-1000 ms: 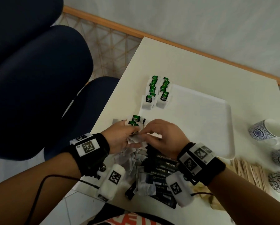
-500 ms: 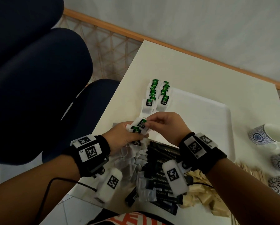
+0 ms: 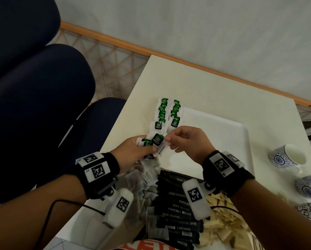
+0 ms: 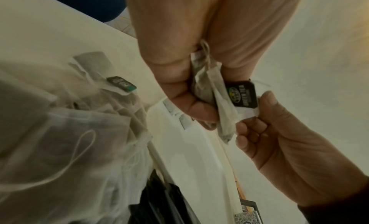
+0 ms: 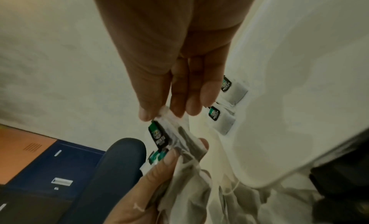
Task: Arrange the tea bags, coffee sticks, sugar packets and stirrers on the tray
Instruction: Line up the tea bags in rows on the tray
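Note:
My left hand (image 3: 147, 150) grips a small bunch of green-tagged tea bags (image 4: 201, 88) just above the table, near the tray's front left corner. My right hand (image 3: 169, 141) pinches the white edge of one tea bag (image 3: 157, 139) from that bunch; the pinch shows in the right wrist view on the tea bag (image 5: 169, 121). Two rows of tea bags (image 3: 168, 112) lie along the left edge of the white tray (image 3: 219, 141). Loose tea bags (image 3: 142, 181), black coffee sticks (image 3: 178, 201) and tan sugar packets (image 3: 223, 217) are piled at the table's front.
Blue-patterned cups (image 3: 286, 157) stand at the right, beside the tray. A dark blue chair (image 3: 42, 105) is close to the table's left edge. The wall runs behind the table.
Both hands have lifted from the pile toward the tray's left corner. The right hand has drawn one tea bag partly out of the bunch in the left hand.

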### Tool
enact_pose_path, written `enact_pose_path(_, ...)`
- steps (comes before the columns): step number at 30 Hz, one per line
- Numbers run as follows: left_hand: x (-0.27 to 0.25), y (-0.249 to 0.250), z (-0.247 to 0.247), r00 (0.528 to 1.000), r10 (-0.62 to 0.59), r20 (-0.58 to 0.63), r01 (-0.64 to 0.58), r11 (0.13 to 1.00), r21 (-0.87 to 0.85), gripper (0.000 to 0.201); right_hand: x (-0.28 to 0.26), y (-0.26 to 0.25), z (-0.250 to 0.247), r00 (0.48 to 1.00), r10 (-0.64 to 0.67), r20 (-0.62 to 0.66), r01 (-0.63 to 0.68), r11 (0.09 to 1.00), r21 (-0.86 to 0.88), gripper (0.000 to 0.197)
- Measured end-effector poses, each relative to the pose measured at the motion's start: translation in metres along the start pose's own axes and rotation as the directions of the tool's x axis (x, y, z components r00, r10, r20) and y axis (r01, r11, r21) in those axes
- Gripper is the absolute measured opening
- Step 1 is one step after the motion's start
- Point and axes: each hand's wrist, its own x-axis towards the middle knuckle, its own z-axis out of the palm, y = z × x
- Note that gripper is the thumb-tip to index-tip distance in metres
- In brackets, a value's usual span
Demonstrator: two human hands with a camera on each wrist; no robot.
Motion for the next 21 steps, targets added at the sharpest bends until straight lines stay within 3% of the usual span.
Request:
enact_pose_path(2,0.004,0.003,0.001,1.000,-0.001,0.017,0.002,1.000,-0.026,0.021,0.004,0.000,-0.004,0.999,-0.041,-0.018,0.041,0.999,-0.012,0.010)
enact_pose_path(5,0.012,0.009,0.004,1.000,0.003,0.030,-0.003,1.000,-0.005,0.017,0.009,0.002,-0.007,0.987,-0.163,0.001,0.161,0.973,-0.167,0.024)
enact_pose_path(10,0.021,0.018,0.007,0.995,-0.025,0.097,0.024,1.000,0.009,0.011,0.021,0.002,-0.006,0.956,-0.275,0.104,0.292,0.848,-0.442,0.027)
enact_pose_path(15,0.032,0.018,0.003,0.994,-0.072,0.079,0.070,0.997,0.027,0.009,0.030,0.008,-0.007,0.982,-0.183,0.045,0.187,0.910,-0.370,0.037)
enact_pose_path(21,0.036,0.009,-0.002,0.995,-0.094,0.045,0.089,0.991,0.103,0.011,0.032,0.017,-0.009,0.979,-0.183,0.090,0.204,0.878,-0.433,0.031)
